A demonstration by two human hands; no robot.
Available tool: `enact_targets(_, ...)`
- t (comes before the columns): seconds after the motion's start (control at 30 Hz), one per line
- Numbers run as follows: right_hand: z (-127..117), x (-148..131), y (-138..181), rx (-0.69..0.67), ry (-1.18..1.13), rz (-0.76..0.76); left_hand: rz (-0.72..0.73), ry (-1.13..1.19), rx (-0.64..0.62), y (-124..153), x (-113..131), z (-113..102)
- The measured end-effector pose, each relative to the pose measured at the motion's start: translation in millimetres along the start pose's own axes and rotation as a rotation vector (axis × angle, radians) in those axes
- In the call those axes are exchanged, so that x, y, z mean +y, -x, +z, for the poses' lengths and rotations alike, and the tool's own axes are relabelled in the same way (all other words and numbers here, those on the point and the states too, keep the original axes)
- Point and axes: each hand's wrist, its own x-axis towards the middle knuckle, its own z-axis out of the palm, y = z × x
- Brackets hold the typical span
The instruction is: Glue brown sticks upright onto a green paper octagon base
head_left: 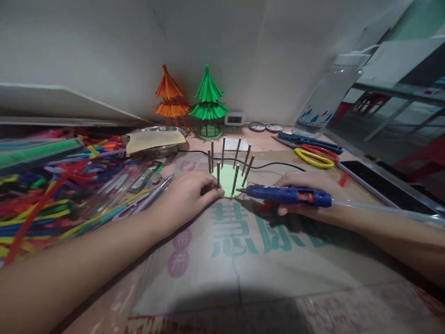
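My right hand is wrapped round a blue hot glue gun, with a clear glue stick sticking out of its back end. The nozzle points left, at the foot of a brown stick on a pale green disc. Several such thin sticks stand upright or slightly tilted around the disc's rim. My left hand rests at the disc's left edge, thumb and fingers closed together beside another stick. Whether they pinch the disc or that stick I cannot make out.
An orange pagoda model and a green one stand by the wall. Colourful pipe cleaners heap at left. Scissors, a phone and a clear bottle lie or stand at right. A black cord runs behind the disc.
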Motion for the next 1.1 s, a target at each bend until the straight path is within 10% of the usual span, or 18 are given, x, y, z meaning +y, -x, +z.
enact_targets(0.3,3.9,2.3,-0.1,-0.032,0.291,-0.232,0.026,-0.014,0.003,-0.6,0.9,0.2)
enact_targets(1.1,6.9,-7.3,1.2,-0.010,0.400,-0.167,0.023,-0.032,-0.018,-0.7,1.9,-0.8)
